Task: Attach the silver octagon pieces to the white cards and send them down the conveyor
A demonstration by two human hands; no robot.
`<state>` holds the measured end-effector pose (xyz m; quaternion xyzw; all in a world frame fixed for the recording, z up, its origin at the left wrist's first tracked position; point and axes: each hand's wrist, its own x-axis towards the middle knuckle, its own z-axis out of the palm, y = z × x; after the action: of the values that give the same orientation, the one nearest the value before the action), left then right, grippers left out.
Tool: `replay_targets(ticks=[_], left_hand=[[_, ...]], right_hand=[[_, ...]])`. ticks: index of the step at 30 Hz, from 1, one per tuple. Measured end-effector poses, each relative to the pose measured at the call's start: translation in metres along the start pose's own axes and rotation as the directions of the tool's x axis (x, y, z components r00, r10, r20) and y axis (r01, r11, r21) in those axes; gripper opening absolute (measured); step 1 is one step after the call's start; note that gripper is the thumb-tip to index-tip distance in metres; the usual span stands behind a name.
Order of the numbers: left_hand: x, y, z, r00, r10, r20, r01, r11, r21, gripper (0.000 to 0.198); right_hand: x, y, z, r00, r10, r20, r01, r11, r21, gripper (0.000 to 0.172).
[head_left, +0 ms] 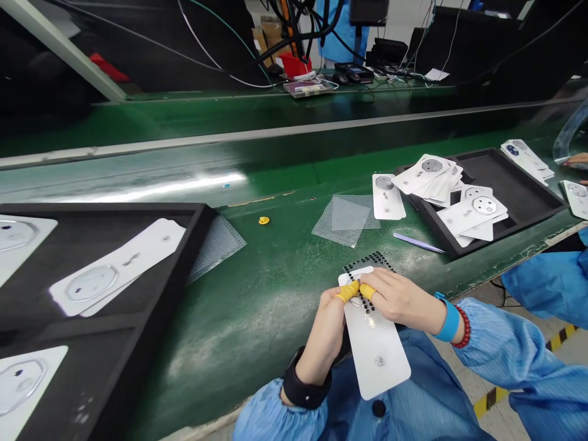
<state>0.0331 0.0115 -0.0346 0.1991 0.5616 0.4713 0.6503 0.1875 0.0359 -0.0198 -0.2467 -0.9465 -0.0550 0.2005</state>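
Note:
Both my hands hold one white card-like sheet point(376, 349) over the front edge of the green belt point(257, 288). My left hand point(328, 331) grips its left side, a yellow finger cot pressed on the top end. My right hand point(399, 297) closes over the top right, its yellow-cotted fingertip meeting the left one. A clear film with rows of small black dots point(370, 263) lies under the sheet's far end. A blue wrist strap and red bead bracelet ring my right wrist.
A black tray point(184, 269) at left holds white sheets with camera cutouts. Another black tray point(528, 196) at right holds a pile of the same sheets. Clear film squares point(344, 217), a single white sheet point(388, 196) and a yellow cot point(263, 220) lie on the belt. Another person's fingers point(576, 160) show at far right.

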Motion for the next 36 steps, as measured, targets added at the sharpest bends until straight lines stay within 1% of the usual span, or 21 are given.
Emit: replay_targets(ticks=[2,6,8,10,11,12,14,15,16,17,18,20,21,23,25,26,28,30,33,35,36], left_hand=[[0.004,-0.001,-0.001,1.000,0.009,-0.004,-0.009,1.000,0.018,0.013],[0.013,-0.001,-0.002,0.994,0.017,0.104,-0.026,0.996,0.088,0.015],[0.016,0.002,-0.007,0.988,0.026,0.152,-0.046,0.990,0.131,0.017],[0.015,0.007,-0.016,0.985,0.049,0.162,-0.076,0.984,0.163,0.023],[0.012,0.010,-0.022,0.986,0.065,0.156,-0.091,0.981,0.170,0.033],[0.008,0.012,-0.029,0.986,0.086,0.142,-0.111,0.978,0.178,0.050],[-0.005,0.017,-0.040,0.985,0.141,0.096,-0.158,0.966,0.204,0.090],[-0.013,0.018,-0.044,0.983,0.167,0.080,-0.181,0.958,0.223,0.105],[-0.021,0.018,-0.045,0.978,0.195,0.069,-0.206,0.948,0.242,0.112],[-0.029,0.018,-0.045,0.972,0.229,0.060,-0.237,0.936,0.260,0.111],[-0.036,0.016,-0.042,0.965,0.254,0.061,-0.261,0.925,0.276,0.105],[-0.048,0.011,-0.034,0.956,0.281,0.087,-0.294,0.910,0.292,0.080],[-0.053,0.008,-0.029,0.950,0.293,0.105,-0.312,0.903,0.296,0.065],[-0.061,0.005,-0.022,0.934,0.326,0.147,-0.356,0.886,0.296,0.034],[-0.066,0.005,-0.017,0.914,0.359,0.191,-0.403,0.865,0.299,0.012],[-0.069,0.008,-0.015,0.908,0.358,0.216,-0.412,0.859,0.305,0.008],[-0.072,0.014,-0.013,0.907,0.337,0.252,-0.407,0.858,0.315,0.010],[-0.075,0.021,-0.011,0.905,0.332,0.265,-0.407,0.855,0.320,0.011],[-0.077,0.026,-0.009,0.896,0.367,0.251,-0.439,0.823,0.362,0.015],[-0.078,0.025,-0.008,0.877,0.413,0.244,-0.479,0.784,0.394,0.017],[-0.078,0.023,-0.008,0.866,0.439,0.239,-0.500,0.761,0.413,0.016]], right_hand=[[-0.003,0.002,0.006,0.999,0.021,0.029,-0.022,0.998,0.064,0.035],[-0.012,0.007,0.019,0.995,0.076,0.062,-0.086,0.980,0.180,0.028],[-0.019,0.012,0.024,0.991,0.113,0.070,-0.126,0.967,0.220,0.026],[-0.024,0.020,0.026,0.984,0.162,0.076,-0.177,0.945,0.275,0.025],[-0.027,0.025,0.025,0.979,0.188,0.078,-0.203,0.929,0.308,0.024],[-0.028,0.030,0.024,0.974,0.215,0.078,-0.229,0.911,0.344,0.023],[-0.028,0.037,0.017,0.962,0.263,0.075,-0.270,0.870,0.413,0.020],[-0.026,0.038,0.011,0.954,0.294,0.065,-0.291,0.846,0.447,0.018],[-0.023,0.037,0.005,0.941,0.336,0.048,-0.315,0.814,0.487,0.016],[-0.019,0.033,-0.001,0.925,0.380,0.025,-0.334,0.779,0.531,0.014],[-0.013,0.027,-0.008,0.908,0.418,-0.003,-0.340,0.744,0.575,0.012],[-0.002,0.010,-0.021,0.892,0.447,-0.070,-0.302,0.704,0.642,0.010],[0.004,0.000,-0.027,0.899,0.425,-0.104,-0.262,0.713,0.650,0.011],[0.013,-0.015,-0.033,0.927,0.337,-0.165,-0.172,0.771,0.613,0.015],[0.018,-0.023,-0.035,0.944,0.275,-0.182,-0.128,0.814,0.566,0.018],[0.019,-0.024,-0.035,0.949,0.258,-0.180,-0.120,0.825,0.552,0.019],[0.017,-0.023,-0.036,0.956,0.240,-0.165,-0.114,0.829,0.548,0.018],[0.015,-0.019,-0.038,0.962,0.225,-0.153,-0.104,0.824,0.557,0.016],[0.013,-0.017,-0.041,0.961,0.214,-0.175,-0.090,0.842,0.532,0.015],[0.013,-0.018,-0.045,0.954,0.222,-0.203,-0.088,0.850,0.519,0.019],[0.014,-0.018,-0.047,0.947,0.247,-0.206,-0.099,0.834,0.543,0.019]])
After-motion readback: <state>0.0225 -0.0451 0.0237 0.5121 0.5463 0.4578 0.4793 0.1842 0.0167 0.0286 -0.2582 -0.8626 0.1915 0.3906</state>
